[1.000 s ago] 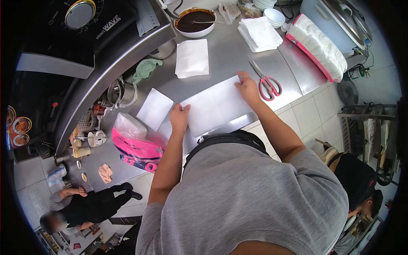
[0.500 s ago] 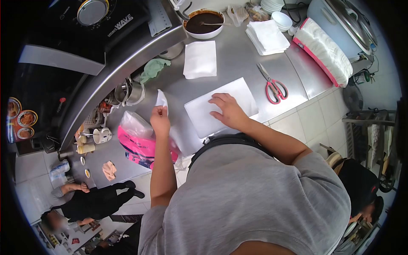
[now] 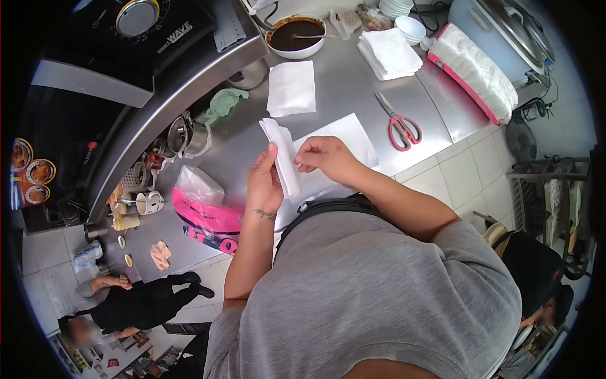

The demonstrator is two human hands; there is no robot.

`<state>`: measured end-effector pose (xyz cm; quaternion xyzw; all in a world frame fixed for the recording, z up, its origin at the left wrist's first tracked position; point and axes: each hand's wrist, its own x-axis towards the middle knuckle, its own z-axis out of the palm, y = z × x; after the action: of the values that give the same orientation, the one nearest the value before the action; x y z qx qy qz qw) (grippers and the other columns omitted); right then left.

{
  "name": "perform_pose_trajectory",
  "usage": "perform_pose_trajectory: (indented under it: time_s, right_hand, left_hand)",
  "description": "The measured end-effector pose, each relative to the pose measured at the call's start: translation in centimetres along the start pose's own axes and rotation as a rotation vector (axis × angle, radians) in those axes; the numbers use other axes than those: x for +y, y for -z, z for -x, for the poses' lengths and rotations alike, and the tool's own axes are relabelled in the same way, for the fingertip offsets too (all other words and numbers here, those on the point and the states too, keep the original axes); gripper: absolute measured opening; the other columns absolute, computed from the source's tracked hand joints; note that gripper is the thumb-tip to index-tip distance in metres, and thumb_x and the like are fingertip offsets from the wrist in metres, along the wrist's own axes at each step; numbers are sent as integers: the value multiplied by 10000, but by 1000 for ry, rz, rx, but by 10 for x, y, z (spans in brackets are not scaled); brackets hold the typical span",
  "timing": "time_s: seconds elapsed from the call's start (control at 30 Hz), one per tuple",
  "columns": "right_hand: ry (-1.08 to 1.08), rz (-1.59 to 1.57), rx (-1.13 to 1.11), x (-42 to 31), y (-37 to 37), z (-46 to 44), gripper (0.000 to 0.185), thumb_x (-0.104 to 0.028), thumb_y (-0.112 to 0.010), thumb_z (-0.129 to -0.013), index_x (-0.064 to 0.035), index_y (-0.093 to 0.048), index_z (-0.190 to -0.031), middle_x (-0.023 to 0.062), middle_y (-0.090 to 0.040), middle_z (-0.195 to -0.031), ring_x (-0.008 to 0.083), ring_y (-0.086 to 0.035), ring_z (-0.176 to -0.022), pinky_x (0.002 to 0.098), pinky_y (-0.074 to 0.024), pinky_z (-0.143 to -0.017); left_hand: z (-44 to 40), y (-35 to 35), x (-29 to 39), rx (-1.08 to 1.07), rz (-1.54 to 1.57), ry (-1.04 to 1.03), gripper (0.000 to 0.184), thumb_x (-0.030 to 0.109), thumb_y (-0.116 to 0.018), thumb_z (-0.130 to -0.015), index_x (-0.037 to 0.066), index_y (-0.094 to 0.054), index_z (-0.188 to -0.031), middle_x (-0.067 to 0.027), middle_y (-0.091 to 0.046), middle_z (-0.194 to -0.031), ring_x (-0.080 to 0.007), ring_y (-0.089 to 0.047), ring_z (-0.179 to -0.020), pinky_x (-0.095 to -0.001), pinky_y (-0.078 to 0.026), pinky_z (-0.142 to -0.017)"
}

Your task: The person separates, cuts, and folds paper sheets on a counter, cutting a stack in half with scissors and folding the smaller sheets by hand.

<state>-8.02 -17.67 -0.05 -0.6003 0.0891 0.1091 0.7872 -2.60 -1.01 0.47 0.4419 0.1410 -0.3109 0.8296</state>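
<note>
My left hand (image 3: 264, 174) is closed around a folded white paper napkin (image 3: 282, 155), held upright with its layered edge at the top. Just right of it, my right hand (image 3: 325, 158) has its fingers curled in, the tips close to the napkin's side; I see nothing in them. Beneath and behind the right hand, a white paper sheet (image 3: 356, 136) lies on the steel counter, partly covered by the hands. Farther back lies a small white napkin stack (image 3: 291, 88). Red-handled scissors (image 3: 399, 123) rest to the right, blades pointing away.
A bowl of dark sauce (image 3: 295, 36) with a spoon stands at the back. Beside it are another napkin stack (image 3: 389, 54) and a napkin pack (image 3: 473, 72). At left lie a pink bag (image 3: 205, 215) and a green cloth (image 3: 224, 104). A co-worker (image 3: 139, 306) stands at lower left.
My left hand has moved right and turned, bringing the folded napkin in front of me. My right hand has lifted off the white sheet and curled its fingers beside the napkin.
</note>
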Motion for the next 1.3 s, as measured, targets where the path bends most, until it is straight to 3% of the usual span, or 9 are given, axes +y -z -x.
perform_pose_trajectory:
  time_s: [0.13,0.2,0.3,0.47,0.73,0.9,1.1,1.2,1.3]
  right_hand:
    - [55,48,-26,-1,9,7,180,-182,-603,-902,-40,-604,-1012,31,-627,-963,114,-583,-888,279,-472,-812]
    - [146,151,-42,-4,3,15,215,-205,-593,-909,-49,-585,-1057,27,-610,-1032,111,-565,-954,287,-461,-842]
    - [8,-66,41,-8,-2,14,285,-238,-620,-895,-57,-558,-1107,10,-585,-1071,101,-536,-962,282,-448,-829]
    - [85,70,90,-16,7,10,306,-292,-665,-861,-19,-607,-986,39,-615,-895,102,-553,-838,252,-443,-754]
    - [-17,-333,100,2,26,4,207,-238,-627,-900,-40,-644,-958,-9,-619,-848,71,-545,-741,225,-432,-698]
    - [-62,-407,158,15,46,4,244,-269,-596,-922,-38,-644,-986,6,-636,-863,76,-565,-784,245,-437,-743]
    - [-94,-173,230,23,63,0,252,-208,-638,-884,6,-618,-1016,53,-650,-930,126,-609,-833,268,-483,-784]
    - [-10,298,292,44,78,-5,274,-140,-660,-831,-1,-601,-1060,63,-656,-927,131,-610,-833,275,-485,-776]
    - [9,383,483,69,102,-18,404,-94,-671,-735,23,-572,-1109,198,-653,-950,296,-643,-878,352,-489,-790]
  left_hand:
    - [11,-17,8,52,169,121,242,297,-590,-927,63,-580,-989,-39,-645,-925,-142,-626,-864,-297,-506,-794]
    - [8,-13,1,64,154,57,200,265,-619,-912,71,-592,-952,-33,-641,-881,-130,-611,-799,-280,-496,-740]
    - [-1,4,-16,-77,-91,-124,136,198,-665,-879,76,-605,-877,-13,-619,-798,-99,-555,-698,-241,-449,-651]
    - [7,-3,-23,-173,-388,-310,136,112,-712,-832,83,-596,-767,20,-570,-710,-57,-447,-605,-199,-354,-563]
    - [6,11,-21,-231,-110,-109,156,216,-586,-930,67,-555,-966,-53,-624,-995,-143,-594,-905,-314,-498,-798]
    - [-9,41,-24,-272,-1,109,475,398,-474,-965,10,-503,-1237,-134,-587,-1208,-249,-584,-1098,-394,-469,-952]
    - [-18,59,-36,-286,16,178,522,418,-423,-979,-6,-468,-1279,-145,-574,-1228,-267,-575,-1116,-417,-470,-955]
    - [-23,67,-41,-215,60,167,487,381,-458,-975,-13,-467,-1261,-135,-580,-1203,-265,-590,-1083,-421,-485,-935]
    - [-42,99,-54,-116,87,122,432,335,-498,-966,-9,-493,-1227,-118,-600,-1156,-251,-599,-1051,-409,-486,-930]
